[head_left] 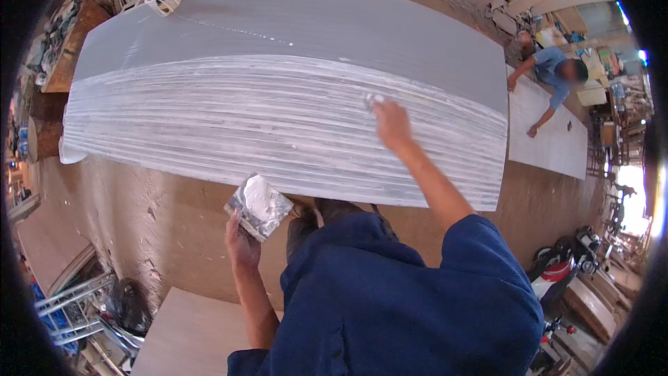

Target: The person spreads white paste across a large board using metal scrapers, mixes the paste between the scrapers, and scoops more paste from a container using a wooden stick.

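My left hand (243, 247) grips a small square board (268, 225) that carries a mound of white putty (259, 198). It is held just off the near edge of a large grey panel (327, 17). Out over the panel's right half, my right hand (393, 125) is closed around a small scraper (372, 100), whose blade is partly hidden by the fingers and blurred. White streaks (229, 108) run lengthwise across the panel's near part, while its far part is plain grey. A thin dotted line of white drops (243, 30) crosses the grey area.
A white bucket (164, 0) stands on the panel's far left corner. To the right, another person (553, 73) leans over a pale board (550, 136), both hands on it. A metal ladder (73, 306) lies lower left, and a motorbike (557, 264) stands at lower right.
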Demonstrator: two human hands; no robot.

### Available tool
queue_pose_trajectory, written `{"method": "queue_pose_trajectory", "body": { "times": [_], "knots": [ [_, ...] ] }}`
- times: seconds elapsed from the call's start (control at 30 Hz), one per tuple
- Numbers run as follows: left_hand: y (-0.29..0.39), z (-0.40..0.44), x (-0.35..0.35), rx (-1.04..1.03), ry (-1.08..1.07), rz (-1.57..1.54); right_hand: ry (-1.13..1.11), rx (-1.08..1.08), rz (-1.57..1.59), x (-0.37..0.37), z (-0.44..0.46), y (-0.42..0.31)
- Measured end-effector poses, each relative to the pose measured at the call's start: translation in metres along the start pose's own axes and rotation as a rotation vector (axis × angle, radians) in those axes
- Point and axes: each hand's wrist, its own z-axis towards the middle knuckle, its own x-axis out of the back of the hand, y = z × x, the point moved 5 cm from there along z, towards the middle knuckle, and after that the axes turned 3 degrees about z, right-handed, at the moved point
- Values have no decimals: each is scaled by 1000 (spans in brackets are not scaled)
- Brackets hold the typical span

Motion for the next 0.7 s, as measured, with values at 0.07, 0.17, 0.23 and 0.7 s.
{"method": "queue_pose_trajectory", "body": {
  "times": [0.07, 0.17, 0.23, 0.7],
  "knots": [
    [6, 2, 2, -10, 14, -20, 64, 81, -4, -36, -29, -30],
    [-18, 22, -15, 25, -76, -82, 255, 174, -64, -39, -46, -42],
    [1, 8, -3, 48, -50, -44, 277, 177, -10, -60, -48, -79],
    [21, 13, -29, 75, -155, 17, 223, 67, -92, -52, -51, -50]
  ]
}}
